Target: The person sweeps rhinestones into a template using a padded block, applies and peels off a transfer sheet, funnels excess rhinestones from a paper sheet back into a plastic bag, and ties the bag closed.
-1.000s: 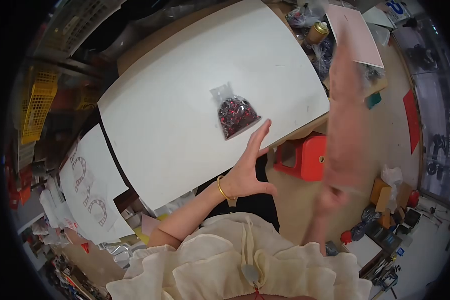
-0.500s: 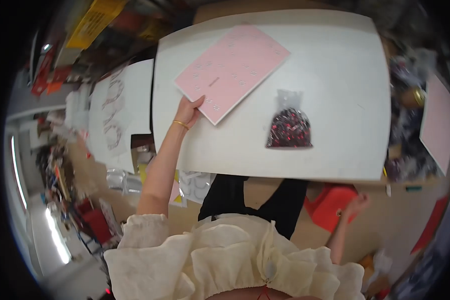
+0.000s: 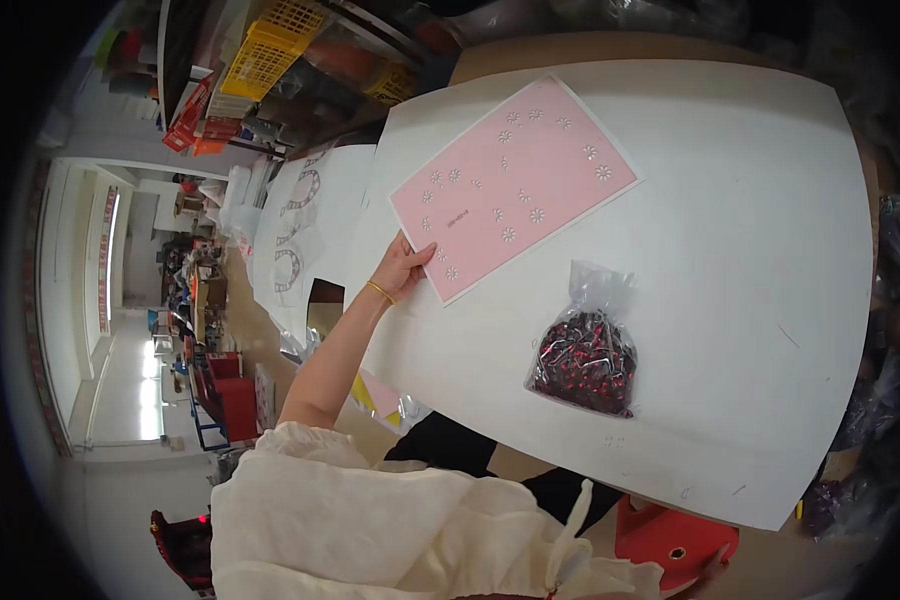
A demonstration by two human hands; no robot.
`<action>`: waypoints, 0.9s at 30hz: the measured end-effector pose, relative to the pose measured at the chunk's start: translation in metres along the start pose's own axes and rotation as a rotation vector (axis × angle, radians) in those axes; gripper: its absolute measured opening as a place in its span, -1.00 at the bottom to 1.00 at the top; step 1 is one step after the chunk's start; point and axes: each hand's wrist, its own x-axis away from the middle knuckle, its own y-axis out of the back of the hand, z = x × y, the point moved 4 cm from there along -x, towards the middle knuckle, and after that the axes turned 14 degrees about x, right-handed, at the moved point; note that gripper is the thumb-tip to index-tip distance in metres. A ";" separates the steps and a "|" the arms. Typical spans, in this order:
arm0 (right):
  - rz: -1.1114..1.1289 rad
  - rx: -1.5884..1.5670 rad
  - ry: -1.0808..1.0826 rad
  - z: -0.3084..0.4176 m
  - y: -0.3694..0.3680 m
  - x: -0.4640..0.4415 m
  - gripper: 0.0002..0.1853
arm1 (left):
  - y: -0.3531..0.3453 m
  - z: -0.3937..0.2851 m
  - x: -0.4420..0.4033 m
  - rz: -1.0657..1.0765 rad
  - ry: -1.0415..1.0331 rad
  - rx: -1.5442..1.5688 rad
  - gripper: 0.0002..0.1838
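Note:
My left hand (image 3: 405, 268), with a gold bangle at the wrist, grips the lower left edge of a pink sheet (image 3: 490, 190), thumb on top. White flower-like shapes and a small line of text mark the sheet, which has a white border and lies tilted over the white table (image 3: 730, 270). To its lower right, a clear plastic bag (image 3: 585, 365) filled with dark red, shiny pieces rests on the table. At the bottom right, my right hand (image 3: 713, 574) shows only in part, dim and blurred, by the red stool (image 3: 675, 545).
Left of the table is a second white surface (image 3: 335, 205) with curved printed shapes. Yellow baskets (image 3: 273, 50) stand on shelving at the upper left. Plastic bags (image 3: 885, 385) lie beyond the table's right edge. A red box (image 3: 232, 405) stands farther off at left.
The view has turned left. My left hand, empty one second ago, now holds the pink sheet over the table. My right arm has come down from the upper right to beside the stool.

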 end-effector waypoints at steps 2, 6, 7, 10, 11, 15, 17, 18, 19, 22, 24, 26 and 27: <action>-0.013 0.071 -0.015 -0.004 -0.001 0.013 -0.18 | -0.001 0.001 -0.002 -0.001 0.004 0.038 -0.60; 0.313 -0.385 0.094 -0.020 -0.044 0.072 -0.44 | 0.002 0.003 -0.001 -0.023 0.023 0.039 -0.58; 0.349 -0.164 -0.328 -0.031 -0.064 0.075 -0.48 | -0.002 0.001 0.000 -0.028 0.018 0.052 -0.58; 0.389 0.147 -0.617 0.000 -0.048 0.093 -0.52 | -0.015 -0.003 0.001 -0.030 0.027 0.071 -0.58; 0.416 0.226 -0.503 0.014 -0.044 0.094 -0.53 | -0.014 -0.003 0.005 -0.041 0.031 0.076 -0.58; 0.536 0.506 -0.090 0.057 -0.054 0.129 -0.57 | -0.009 -0.003 0.006 -0.013 0.019 0.059 -0.56; 0.603 0.627 0.099 0.079 -0.059 0.171 -0.59 | -0.010 0.003 0.005 0.007 0.029 0.039 -0.56; 0.635 0.685 0.197 0.098 -0.056 0.197 -0.60 | -0.010 0.005 0.004 0.016 0.029 0.045 -0.55; 0.664 0.738 0.301 0.136 -0.049 0.228 -0.61 | -0.010 0.005 0.003 0.025 0.022 0.051 -0.55; 0.738 0.906 0.637 0.259 0.014 0.341 -0.63 | -0.002 0.002 0.006 0.021 0.000 0.065 -0.54; 0.767 1.022 0.856 0.370 0.086 0.434 -0.64 | -0.003 0.005 0.007 0.034 0.006 0.070 -0.53; 0.771 1.130 1.076 0.451 0.204 0.525 -0.65 | -0.005 0.002 0.005 0.061 -0.001 0.084 -0.52; 0.757 1.137 1.080 0.451 0.197 0.523 -0.65 | -0.004 -0.001 0.004 0.060 -0.011 0.095 -0.52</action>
